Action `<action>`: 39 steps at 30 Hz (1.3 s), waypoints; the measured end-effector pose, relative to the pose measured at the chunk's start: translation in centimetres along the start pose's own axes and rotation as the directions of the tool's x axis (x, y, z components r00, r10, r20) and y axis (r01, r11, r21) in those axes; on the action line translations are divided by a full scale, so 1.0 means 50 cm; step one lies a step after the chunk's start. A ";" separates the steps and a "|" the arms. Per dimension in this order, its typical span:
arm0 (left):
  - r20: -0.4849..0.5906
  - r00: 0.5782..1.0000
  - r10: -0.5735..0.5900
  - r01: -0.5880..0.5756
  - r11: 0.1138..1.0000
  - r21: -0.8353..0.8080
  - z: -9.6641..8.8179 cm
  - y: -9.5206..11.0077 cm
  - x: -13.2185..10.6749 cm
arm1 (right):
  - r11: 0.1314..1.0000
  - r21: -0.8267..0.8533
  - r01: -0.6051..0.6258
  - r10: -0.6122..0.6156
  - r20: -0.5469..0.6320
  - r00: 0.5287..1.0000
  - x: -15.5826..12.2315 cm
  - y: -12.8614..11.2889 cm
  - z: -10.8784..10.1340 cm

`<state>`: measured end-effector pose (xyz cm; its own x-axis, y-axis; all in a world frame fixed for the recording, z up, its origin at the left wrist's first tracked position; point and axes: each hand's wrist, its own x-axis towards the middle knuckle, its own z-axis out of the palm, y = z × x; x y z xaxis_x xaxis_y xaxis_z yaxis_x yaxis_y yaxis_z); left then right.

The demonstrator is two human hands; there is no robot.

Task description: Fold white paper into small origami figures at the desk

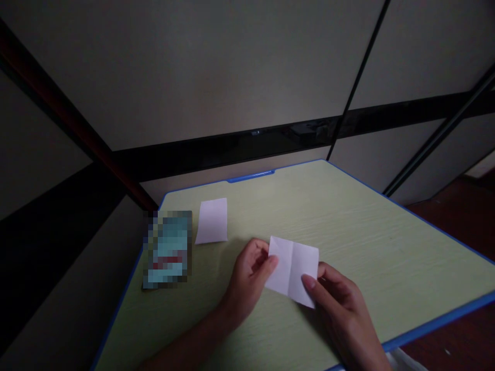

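Observation:
A small white sheet of paper (pixel 291 269) with a crease down its middle is held up over the table. My left hand (pixel 249 275) pinches its left edge, thumb on the front face and the other fingers behind. At the right edge, my right hand (pixel 342 299) grips the paper the same way, its thumb near the lower right part. The fingertips behind the sheet are hidden. A second white piece of paper (pixel 212 220) lies on the table, beyond my left hand and to its left.
The pale green table (pixel 371 221) has a blue edge and a blue strip (pixel 251 176) at its far side. A pixelated, blue-green rectangular object (pixel 170 250) lies at the left. Behind the table stand light panels (pixel 224 72) with a dark horizontal band.

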<state>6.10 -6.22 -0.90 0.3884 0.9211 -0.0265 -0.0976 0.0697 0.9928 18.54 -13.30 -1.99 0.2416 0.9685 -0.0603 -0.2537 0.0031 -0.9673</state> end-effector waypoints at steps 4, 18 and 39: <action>-0.103 0.957 0.270 -0.240 0.941 0.240 0.002 0.012 -0.005 | 0.999 -0.039 0.021 -0.020 0.016 1.000 -0.004 -0.009 0.008; 0.458 0.885 -0.077 0.065 0.997 0.041 0.004 0.031 -0.016 | 0.988 -0.078 0.137 -0.103 0.335 0.936 -0.009 -0.032 0.020; 0.042 0.996 0.080 -0.083 0.994 0.073 -0.006 0.026 -0.010 | 0.964 0.247 0.098 -0.063 -0.147 0.987 0.005 -0.013 0.007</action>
<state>5.50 -6.50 0.35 0.4171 0.9070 0.0584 -0.0620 -0.0357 0.9974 18.43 -12.99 -1.30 0.3920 0.9193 -0.0352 -0.4522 0.1592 -0.8776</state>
